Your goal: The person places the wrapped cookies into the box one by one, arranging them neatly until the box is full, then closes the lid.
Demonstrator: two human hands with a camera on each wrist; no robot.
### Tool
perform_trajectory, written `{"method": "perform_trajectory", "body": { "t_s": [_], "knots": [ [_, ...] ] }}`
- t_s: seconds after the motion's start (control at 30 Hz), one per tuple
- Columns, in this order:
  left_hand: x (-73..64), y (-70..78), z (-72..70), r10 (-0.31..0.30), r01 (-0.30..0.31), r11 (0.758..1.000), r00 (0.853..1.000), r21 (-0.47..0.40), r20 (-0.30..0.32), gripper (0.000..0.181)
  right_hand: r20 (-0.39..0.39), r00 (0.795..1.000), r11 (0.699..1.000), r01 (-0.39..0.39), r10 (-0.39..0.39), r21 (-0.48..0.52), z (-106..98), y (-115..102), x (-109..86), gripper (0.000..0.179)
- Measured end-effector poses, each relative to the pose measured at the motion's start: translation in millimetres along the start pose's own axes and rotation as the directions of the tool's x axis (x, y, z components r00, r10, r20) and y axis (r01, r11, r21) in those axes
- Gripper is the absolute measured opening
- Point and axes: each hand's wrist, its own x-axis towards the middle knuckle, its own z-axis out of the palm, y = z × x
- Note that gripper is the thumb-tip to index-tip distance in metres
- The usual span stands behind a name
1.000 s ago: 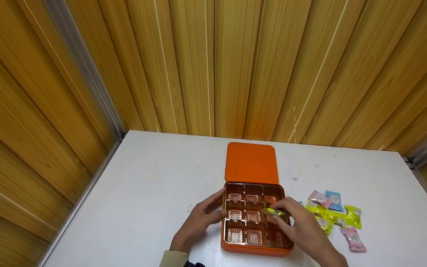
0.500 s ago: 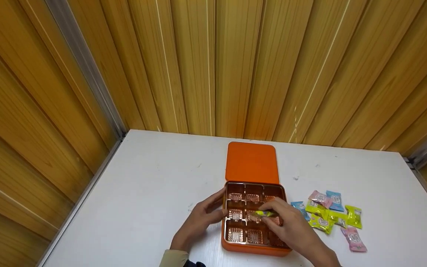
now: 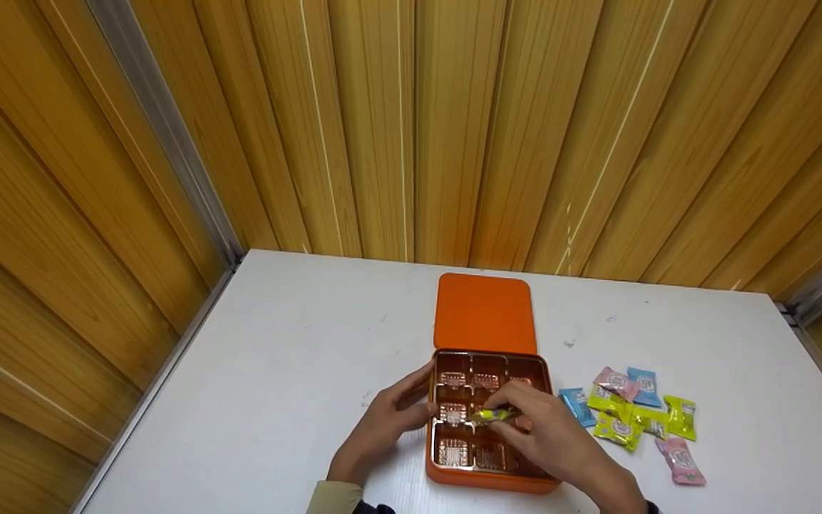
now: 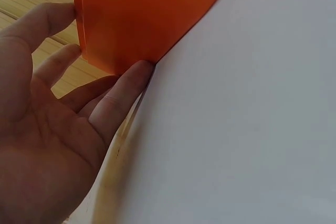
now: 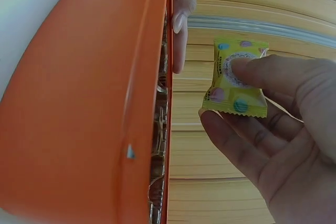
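Head view: on a white table (image 3: pixel 325 343), the right hand (image 3: pixel 550 432) pinches a yellow sweet (image 3: pixel 491 415) between thumb and fingers, over the middle of a lidless orange box (image 3: pixel 489 480) split into nine compartments. The left hand (image 3: pixel 386 421) touches the box's left side. The sweet might snag on a divider, or land in the wrong compartment if the pinch slips. The lid (image 3: pixel 484 314) lies just behind; loose sweets (image 3: pixel 616 430) (blue, pink and yellow) lie to the right

Left wrist view: the fingers spread against the box wall without clasping it, so a knock could shift the box

Right wrist view: the thumb presses the sweet's face, fingers beneath; the box wall blocks sight of the compartments, so I cannot tell which lies below
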Motion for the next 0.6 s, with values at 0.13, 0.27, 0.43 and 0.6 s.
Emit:
{"method": "perform_trajectory", "body": {
  "t_s": [0.13,0.27,0.43,0.6],
  "knots": [
    [0.3,-0.5,-0.3,0.003,-0.003,1.000,1.000,-0.002,-0.002,0.065,0.058,0.998,0.999,-0.040,0.038,0.024,-1.1,-3.0,2.2,0.029],
    [0.6,-1.1,-0.4,0.000,0.000,1.000,1.000,-0.009,-0.005,0.065,0.118,0.991,0.997,-0.070,0.067,0.026,-1.6,-5.1,5.3,0.023],
    [0.7,-1.0,-0.4,-0.006,0.006,1.000,1.000,-0.012,-0.004,0.065,0.144,0.988,0.998,-0.057,0.054,0.020,-0.1,-4.0,9.4,0.024],
    [0.5,-0.2,0.0,-0.014,0.014,1.000,1.000,-0.011,-0.005,0.065,0.183,0.981,0.998,-0.067,0.063,0.018,1.7,-4.4,12.5,0.023]
  ]
}}
